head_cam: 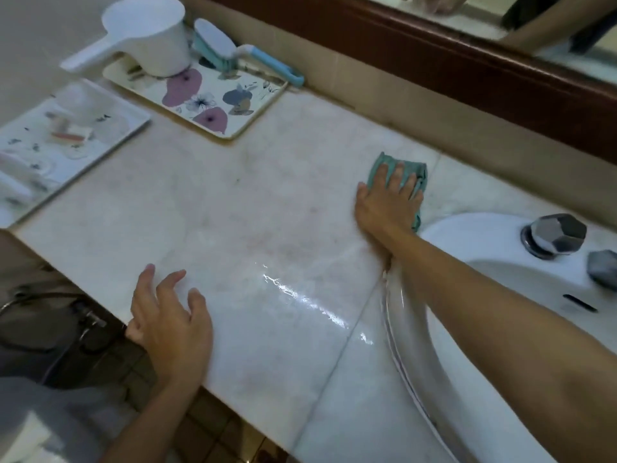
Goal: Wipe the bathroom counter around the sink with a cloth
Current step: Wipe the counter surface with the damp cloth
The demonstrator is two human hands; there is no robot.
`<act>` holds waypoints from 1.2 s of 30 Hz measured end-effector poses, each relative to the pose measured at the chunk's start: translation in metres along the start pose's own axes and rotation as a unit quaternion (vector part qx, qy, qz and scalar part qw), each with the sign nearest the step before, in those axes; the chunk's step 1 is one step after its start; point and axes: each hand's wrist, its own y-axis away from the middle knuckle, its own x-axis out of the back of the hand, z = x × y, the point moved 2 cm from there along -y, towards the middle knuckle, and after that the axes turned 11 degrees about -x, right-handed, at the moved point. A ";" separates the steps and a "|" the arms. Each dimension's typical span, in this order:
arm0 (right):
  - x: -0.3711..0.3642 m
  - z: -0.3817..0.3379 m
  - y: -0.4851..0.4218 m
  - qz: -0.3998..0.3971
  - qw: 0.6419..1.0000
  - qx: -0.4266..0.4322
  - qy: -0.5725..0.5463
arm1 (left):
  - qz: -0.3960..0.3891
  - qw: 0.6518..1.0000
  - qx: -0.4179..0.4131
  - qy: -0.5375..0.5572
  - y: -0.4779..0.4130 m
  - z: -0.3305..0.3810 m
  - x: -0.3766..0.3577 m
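A pale marble counter (253, 208) fills the middle of the head view. Pressed flat on it, just left of the white sink's (477, 235) back rim, is a folded teal cloth (421, 172) under my right hand (384, 202), whose fingers spread over it. My forearm crosses the sink's rim. My left hand (170, 315) rests on the counter's front edge with fingers apart and nothing in it. A wet shine shows on the counter between the hands.
A flowered tray (233, 105) at the back left carries a white scoop (147, 38) and a blue-handled brush (233, 51). A second tray (66, 145) with small items lies at far left. A metal tap knob (557, 233) stands on the sink. A dark-framed mirror (467, 51) runs behind.
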 end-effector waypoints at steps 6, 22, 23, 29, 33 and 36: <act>0.015 0.003 -0.041 0.003 0.998 -0.059 -0.009 | -0.005 0.999 0.003 -0.041 -0.002 0.002 -0.003; -0.011 0.010 0.074 -0.035 0.980 0.191 0.034 | -0.023 0.997 0.019 -0.064 -0.004 0.003 -0.003; -0.009 -0.007 0.050 -0.031 0.987 0.155 0.017 | -0.021 0.998 0.017 -0.062 -0.004 0.002 -0.004; -0.021 -0.093 0.028 -0.013 0.991 0.136 0.012 | -0.006 0.998 0.006 -0.060 -0.005 0.001 -0.005; -0.052 -0.097 0.164 -0.037 0.943 0.330 0.008 | 0.044 0.999 0.024 0.008 -0.003 -0.001 0.000; -0.053 -0.040 0.254 -0.073 0.863 0.498 0.049 | 0.098 0.993 0.050 0.039 0.002 -0.002 0.010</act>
